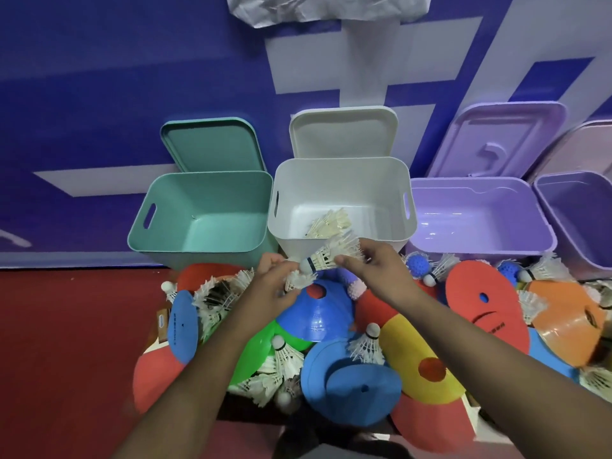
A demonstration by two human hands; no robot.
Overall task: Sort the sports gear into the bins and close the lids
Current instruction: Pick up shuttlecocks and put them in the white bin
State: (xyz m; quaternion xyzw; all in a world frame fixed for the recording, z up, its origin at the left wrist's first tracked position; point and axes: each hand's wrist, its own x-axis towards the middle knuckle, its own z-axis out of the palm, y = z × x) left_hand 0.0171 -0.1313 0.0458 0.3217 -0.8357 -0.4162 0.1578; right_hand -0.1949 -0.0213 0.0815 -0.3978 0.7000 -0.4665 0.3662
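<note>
Head view, sorting barely begun: a few shuttlecocks (329, 225) lie in the white bin (341, 183); the teal bin (205, 193) and purple bin (480, 200) look empty, lids (342, 134) up. Cones (318, 313) and balls (418, 265) remain heaped. The right hand (374, 273) pinches a shuttlecock (326, 256) at the white bin's front rim; the left hand (275, 283) grips a second shuttlecock (298, 279) in curled fingers

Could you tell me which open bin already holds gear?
The white bin in the middle: shuttlecocks lie on its floor, while the teal bin and purple bin beside it show bare floors.
</note>
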